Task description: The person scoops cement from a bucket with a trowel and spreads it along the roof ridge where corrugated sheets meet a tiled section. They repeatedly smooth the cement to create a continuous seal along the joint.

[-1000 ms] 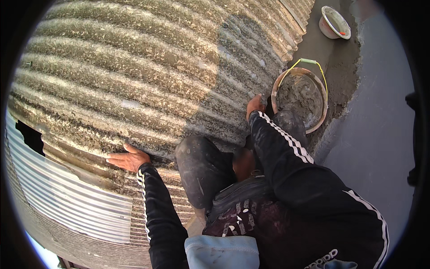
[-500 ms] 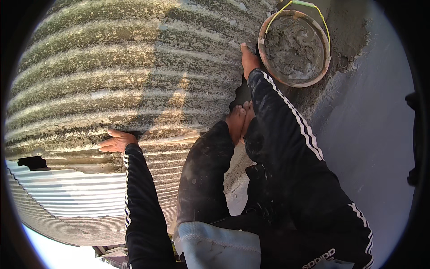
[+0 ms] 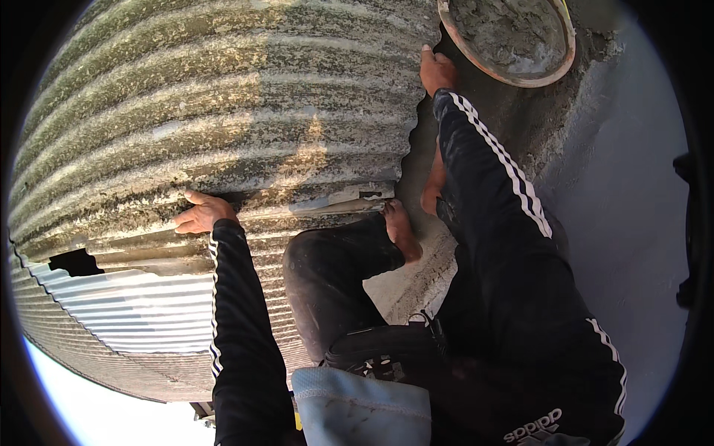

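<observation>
My left hand (image 3: 202,214) rests on the lower part of the weathered corrugated roofing sheet (image 3: 149,97), thumb and fingers spread over its ridges. My right hand (image 3: 435,70) grips the sheet's jagged right edge, thumb on top, just left of a round bucket (image 3: 506,33) holding wet grey mortar, cut off by the top of the frame. My bare left foot (image 3: 400,232) is beside the sheet's lower corner, on grey concrete; the other foot is partly hidden by my right sleeve.
Lighter translucent corrugated panels (image 3: 119,305) lie at lower left, beside a dark hole (image 3: 74,262). More roofing and bright sky are beyond them. A smooth grey surface (image 3: 625,201) fills the right side, bordered by a rough mortar strip (image 3: 573,111).
My view has shifted, the bucket sitting higher in it and the white bowl now out of view. My feet show beside the sheet edge, and both hands remain on the sheet.
</observation>
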The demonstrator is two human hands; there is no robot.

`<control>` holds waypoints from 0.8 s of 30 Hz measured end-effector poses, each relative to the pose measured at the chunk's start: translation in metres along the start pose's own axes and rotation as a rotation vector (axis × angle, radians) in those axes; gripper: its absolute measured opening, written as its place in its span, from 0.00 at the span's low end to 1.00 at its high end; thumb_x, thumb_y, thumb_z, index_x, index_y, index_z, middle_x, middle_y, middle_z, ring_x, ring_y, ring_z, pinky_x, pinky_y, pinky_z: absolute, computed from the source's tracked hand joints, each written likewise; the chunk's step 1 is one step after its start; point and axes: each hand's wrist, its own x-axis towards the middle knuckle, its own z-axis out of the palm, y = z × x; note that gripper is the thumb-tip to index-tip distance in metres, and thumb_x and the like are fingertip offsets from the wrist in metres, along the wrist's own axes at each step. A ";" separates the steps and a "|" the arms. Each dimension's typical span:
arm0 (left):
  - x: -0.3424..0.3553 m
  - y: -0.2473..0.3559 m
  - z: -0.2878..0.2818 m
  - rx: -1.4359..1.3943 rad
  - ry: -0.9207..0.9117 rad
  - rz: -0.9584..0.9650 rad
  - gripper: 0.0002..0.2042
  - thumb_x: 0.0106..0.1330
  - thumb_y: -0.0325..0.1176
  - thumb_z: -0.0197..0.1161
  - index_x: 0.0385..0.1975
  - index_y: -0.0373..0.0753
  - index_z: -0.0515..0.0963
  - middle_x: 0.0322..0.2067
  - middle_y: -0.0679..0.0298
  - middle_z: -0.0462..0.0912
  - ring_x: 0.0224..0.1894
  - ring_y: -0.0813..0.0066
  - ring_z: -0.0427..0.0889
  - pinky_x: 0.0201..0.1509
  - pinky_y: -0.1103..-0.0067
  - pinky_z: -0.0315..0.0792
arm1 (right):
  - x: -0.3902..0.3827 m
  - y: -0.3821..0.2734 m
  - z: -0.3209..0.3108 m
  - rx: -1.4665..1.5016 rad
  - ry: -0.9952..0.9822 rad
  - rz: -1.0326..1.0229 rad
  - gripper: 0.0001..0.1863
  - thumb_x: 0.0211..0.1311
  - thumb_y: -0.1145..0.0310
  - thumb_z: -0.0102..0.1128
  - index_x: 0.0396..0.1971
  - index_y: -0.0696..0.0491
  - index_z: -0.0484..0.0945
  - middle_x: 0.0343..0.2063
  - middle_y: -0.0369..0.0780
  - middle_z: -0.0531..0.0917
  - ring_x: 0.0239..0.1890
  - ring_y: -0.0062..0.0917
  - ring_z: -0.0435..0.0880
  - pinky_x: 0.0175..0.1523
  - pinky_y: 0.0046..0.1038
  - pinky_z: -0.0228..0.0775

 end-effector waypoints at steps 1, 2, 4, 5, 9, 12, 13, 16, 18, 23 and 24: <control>-0.001 0.002 -0.001 -0.014 -0.005 -0.004 0.53 0.76 0.70 0.41 0.79 0.25 0.36 0.78 0.29 0.33 0.82 0.37 0.40 0.83 0.57 0.50 | -0.004 0.002 0.006 0.064 0.050 0.019 0.37 0.80 0.37 0.35 0.62 0.54 0.79 0.59 0.52 0.82 0.59 0.52 0.81 0.65 0.53 0.72; -0.003 0.002 -0.004 -0.027 -0.028 -0.006 0.53 0.76 0.71 0.40 0.79 0.25 0.36 0.78 0.29 0.32 0.82 0.37 0.39 0.84 0.57 0.49 | -0.009 0.002 0.012 0.093 0.083 0.059 0.38 0.80 0.37 0.34 0.62 0.55 0.79 0.59 0.53 0.82 0.59 0.52 0.81 0.65 0.53 0.72; -0.006 0.001 -0.008 -0.089 -0.059 0.013 0.54 0.75 0.72 0.39 0.79 0.25 0.34 0.78 0.30 0.30 0.82 0.37 0.37 0.84 0.57 0.47 | -0.017 -0.005 0.024 0.161 0.157 0.089 0.39 0.81 0.38 0.33 0.63 0.57 0.78 0.59 0.54 0.82 0.58 0.52 0.82 0.64 0.53 0.73; -0.009 -0.002 -0.010 -0.122 -0.073 0.039 0.54 0.75 0.72 0.39 0.79 0.25 0.34 0.78 0.30 0.29 0.82 0.37 0.36 0.84 0.57 0.46 | -0.020 -0.012 0.030 0.125 0.217 0.100 0.41 0.82 0.39 0.30 0.63 0.62 0.76 0.58 0.55 0.83 0.58 0.52 0.82 0.64 0.52 0.73; -0.009 -0.003 -0.015 -0.156 -0.007 0.097 0.53 0.76 0.70 0.41 0.79 0.24 0.36 0.77 0.28 0.30 0.82 0.34 0.36 0.84 0.56 0.45 | -0.023 -0.031 0.032 0.024 0.187 0.189 0.42 0.82 0.40 0.27 0.62 0.65 0.76 0.59 0.54 0.83 0.59 0.50 0.82 0.65 0.50 0.73; -0.010 -0.002 -0.010 -0.204 0.037 0.107 0.46 0.80 0.59 0.48 0.79 0.25 0.40 0.77 0.28 0.34 0.81 0.34 0.41 0.83 0.55 0.48 | -0.018 -0.036 0.026 0.004 0.197 0.264 0.43 0.82 0.38 0.29 0.61 0.63 0.80 0.60 0.54 0.82 0.64 0.48 0.80 0.69 0.47 0.70; -0.010 -0.005 -0.010 -0.216 0.037 0.133 0.45 0.81 0.58 0.47 0.79 0.25 0.40 0.78 0.28 0.34 0.81 0.34 0.41 0.83 0.55 0.48 | -0.017 -0.035 0.024 -0.024 0.191 0.219 0.43 0.81 0.37 0.28 0.61 0.63 0.79 0.61 0.55 0.81 0.65 0.48 0.80 0.70 0.47 0.69; -0.015 -0.018 -0.013 -0.383 0.044 0.206 0.41 0.82 0.52 0.48 0.79 0.24 0.41 0.78 0.30 0.36 0.81 0.36 0.42 0.83 0.56 0.48 | -0.013 -0.030 0.020 -0.104 0.143 0.168 0.46 0.80 0.35 0.26 0.66 0.63 0.75 0.66 0.54 0.78 0.67 0.47 0.78 0.72 0.47 0.67; -0.021 -0.032 -0.022 -0.528 0.137 0.320 0.39 0.81 0.44 0.54 0.78 0.23 0.43 0.78 0.32 0.40 0.81 0.39 0.44 0.83 0.57 0.49 | -0.010 -0.027 0.020 -0.084 0.130 0.235 0.47 0.79 0.33 0.25 0.68 0.61 0.74 0.68 0.53 0.76 0.68 0.47 0.77 0.72 0.47 0.67; -0.044 -0.036 -0.029 -0.586 -0.142 -0.204 0.37 0.76 0.60 0.60 0.60 0.23 0.65 0.50 0.32 0.77 0.50 0.38 0.81 0.52 0.52 0.74 | -0.004 -0.015 0.024 -0.024 0.120 0.204 0.47 0.78 0.31 0.26 0.68 0.59 0.75 0.68 0.53 0.76 0.68 0.48 0.76 0.73 0.48 0.66; -0.042 -0.035 -0.028 -0.534 -0.211 -0.193 0.39 0.76 0.63 0.56 0.58 0.22 0.66 0.47 0.29 0.78 0.49 0.35 0.82 0.51 0.51 0.74 | -0.005 -0.014 0.024 -0.048 0.139 0.183 0.47 0.78 0.32 0.27 0.67 0.60 0.75 0.67 0.53 0.77 0.68 0.49 0.77 0.72 0.48 0.67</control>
